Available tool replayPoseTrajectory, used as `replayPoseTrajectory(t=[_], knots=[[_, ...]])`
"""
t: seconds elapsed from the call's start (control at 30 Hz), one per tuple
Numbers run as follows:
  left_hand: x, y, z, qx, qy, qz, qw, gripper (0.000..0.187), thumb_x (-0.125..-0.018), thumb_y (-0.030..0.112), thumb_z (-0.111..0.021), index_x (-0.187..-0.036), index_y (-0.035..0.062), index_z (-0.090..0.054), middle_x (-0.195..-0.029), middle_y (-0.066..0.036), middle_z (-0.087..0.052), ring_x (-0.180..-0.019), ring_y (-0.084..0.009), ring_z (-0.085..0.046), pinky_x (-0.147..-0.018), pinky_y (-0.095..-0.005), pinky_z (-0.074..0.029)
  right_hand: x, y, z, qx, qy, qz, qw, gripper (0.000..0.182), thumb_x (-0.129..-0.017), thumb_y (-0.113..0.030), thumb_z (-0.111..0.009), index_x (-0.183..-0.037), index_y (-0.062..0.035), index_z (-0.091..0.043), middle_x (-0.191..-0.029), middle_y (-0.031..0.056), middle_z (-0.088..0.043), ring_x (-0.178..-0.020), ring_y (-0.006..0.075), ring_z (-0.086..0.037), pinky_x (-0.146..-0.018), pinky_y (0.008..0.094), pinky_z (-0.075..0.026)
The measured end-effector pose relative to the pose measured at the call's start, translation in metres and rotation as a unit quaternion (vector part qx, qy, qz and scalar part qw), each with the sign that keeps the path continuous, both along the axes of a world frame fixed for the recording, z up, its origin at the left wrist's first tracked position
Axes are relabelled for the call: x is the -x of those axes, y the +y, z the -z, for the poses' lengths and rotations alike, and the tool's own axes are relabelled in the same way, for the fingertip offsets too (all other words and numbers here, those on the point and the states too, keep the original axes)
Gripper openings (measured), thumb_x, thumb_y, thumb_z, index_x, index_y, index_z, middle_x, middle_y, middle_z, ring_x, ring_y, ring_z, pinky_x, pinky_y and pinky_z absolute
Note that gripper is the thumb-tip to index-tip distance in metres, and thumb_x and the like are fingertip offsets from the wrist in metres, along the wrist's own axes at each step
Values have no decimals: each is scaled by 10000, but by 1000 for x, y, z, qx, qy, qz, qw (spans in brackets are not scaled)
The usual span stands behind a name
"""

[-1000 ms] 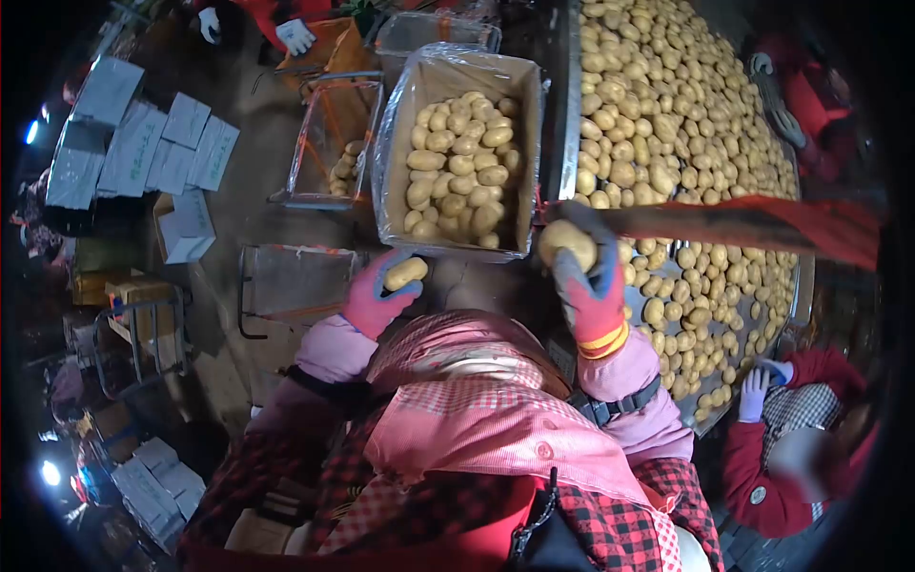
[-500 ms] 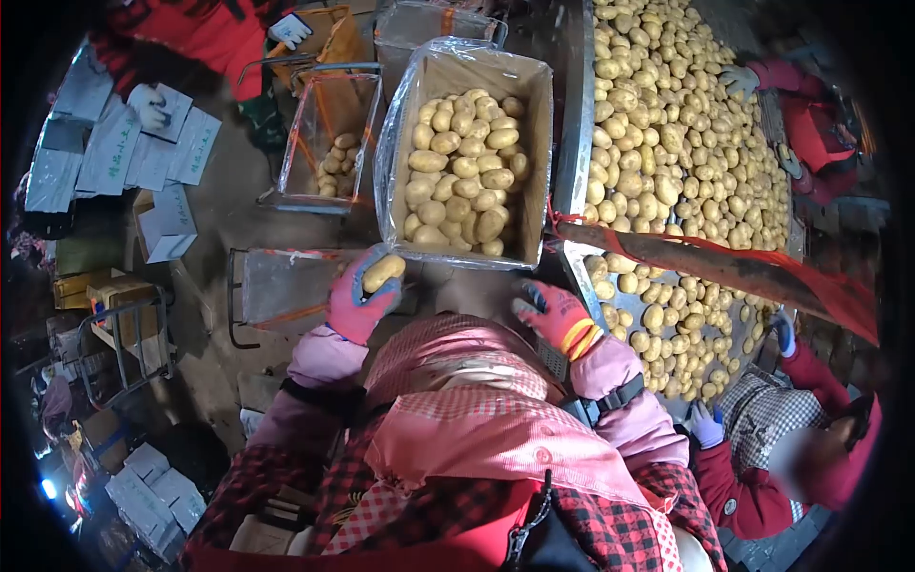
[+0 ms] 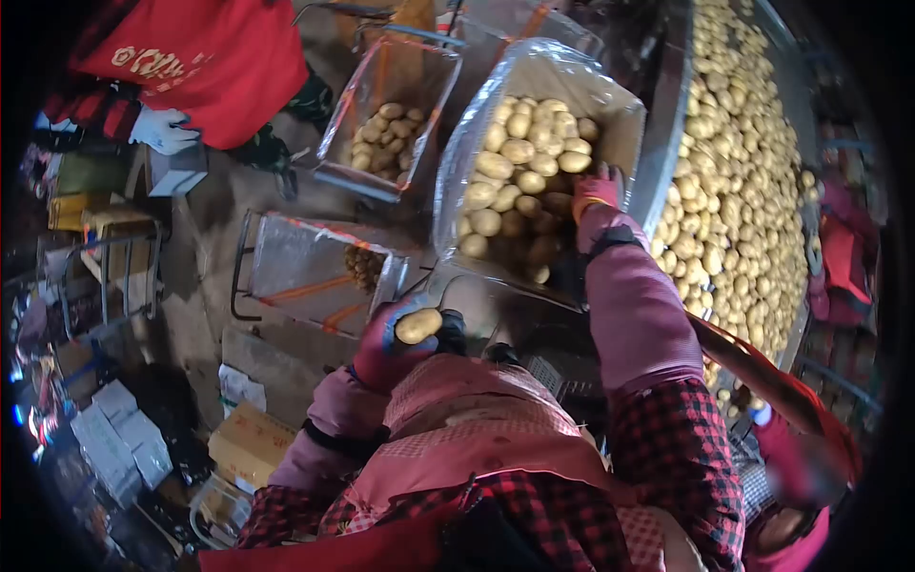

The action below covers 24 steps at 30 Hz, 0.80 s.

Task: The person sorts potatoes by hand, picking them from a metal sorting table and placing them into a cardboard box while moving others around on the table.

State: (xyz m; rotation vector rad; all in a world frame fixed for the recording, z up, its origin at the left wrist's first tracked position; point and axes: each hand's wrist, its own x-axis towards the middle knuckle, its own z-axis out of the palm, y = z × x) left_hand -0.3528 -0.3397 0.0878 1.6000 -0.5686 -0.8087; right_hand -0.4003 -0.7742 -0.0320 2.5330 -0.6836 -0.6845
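Observation:
In a pink and blue glove, my left hand (image 3: 389,345) is closed around a single potato (image 3: 418,326), held near my apron at lower centre. My right hand (image 3: 598,191) reaches into the lined box (image 3: 621,124), at its right inner side, on or beside the potatoes (image 3: 530,157). Its fingers point away from me and are partly hidden, so I cannot make out whether they grip anything. Clear plastic covers the box rim.
Right of the box is a metal-edged table (image 3: 667,133) heaped with potatoes. Lined carts (image 3: 315,267) stand to the left. A person in a red apron (image 3: 214,67) is at upper left; another person (image 3: 796,467) is at lower right, beyond a bar (image 3: 762,381).
My right hand has moved forward from beside my apron into the box. My left hand still holds the potato, now lower in view. The whole view has shifted.

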Motion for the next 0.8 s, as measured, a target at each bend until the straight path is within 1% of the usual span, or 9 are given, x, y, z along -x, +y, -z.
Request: replayPoseTrajectory(t=[0.1,0.17,0.2,0.33,0.43,0.53,0.67,0.73,0.8], knots=[[-4,4,-7,85,178,26,980,627,-780,84,-754,-1338,-8,-482,-1255,-137,-575,-1174,-224,-557,-1013,-371,-435,-7,-14,4,-33,39,35,998,291,-912,-326,-503,-1125,-217,-669,-1185,46,-664,-1197,289,-547,-1085,519,-288],[4,10,7,68,204,6,977,644,-786,78,-747,-1358,0,-462,-1263,-143,-568,-1187,-231,-551,-1019,-373,-433,-23,24,-62,-79,-75,146,983,352,-845,-308,-621,-1187,-228,-641,-1194,109,-627,-1191,307,-542,-1102,555,-252],[1,-1,-4,88,317,-18,944,677,-798,46,-725,-1399,15,-413,-1265,-143,-566,-1200,-234,-544,-1034,-386,-428,-24,34,-65,-65,-192,191,961,479,-741,-363,-736,-1176,-195,-627,-1168,125,-611,-1148,340,-562,-1039,516,-358],[-10,-34,-3,204,586,-32,783,620,-906,174,-668,-1434,45,-369,-1278,-102,-567,-1198,-220,-543,-1027,-366,-443,-11,89,-108,-474,-496,137,714,661,-559,-245,-898,-1153,-94,-648,-1080,130,-648,-1005,261,-616,-919,362,-488],[-19,-68,-17,184,433,76,879,606,-953,384,-582,-1428,62,-390,-1277,-106,-571,-1159,-233,-567,-998,-372,-466,-4,130,-176,-587,-480,128,639,613,-600,-255,-879,-1147,-88,-658,-1059,124,-644,-995,267,-611,-908,371,-477],[-24,-106,-8,140,575,49,805,713,-935,604,-497,-1376,45,-457,-1172,-170,-628,-1052,-309,-636,-948,-491,-508,11,134,-194,-578,-438,67,685,594,-613,-298,-870,-1139,-108,-667,-1036,133,-635,-977,282,-606,-887,378,-476],[4,-105,4,146,659,232,700,815,-879,720,-458,-1373,73,-447,-1084,-147,-642,-761,-303,-664,-733,-436,-566,57,152,-189,-546,-404,-80,730,664,-662,-496,-792,-1193,-120,-654,-1141,190,-595,-1124,405,-518,-984,479,-404],[15,-92,14,173,668,350,633,719,-923,604,-484,-1415,86,-396,-1102,-139,-632,-707,-278,-658,-709,-402,-560,93,157,-177,-542,-325,-121,765,751,-730,-521,-706,-1342,-117,-540,-1326,230,-491,-1252,438,-429,-1072,507,-328],[19,-79,10,127,665,344,651,681,-926,539,-497,-1424,87,-386,-1122,-134,-625,-729,-269,-660,-719,-397,-558,124,170,-162,-567,-241,-88,783,838,-746,-528,-687,-1431,-118,-433,-1403,239,-427,-1277,456,-405,-1089,521,-307]])
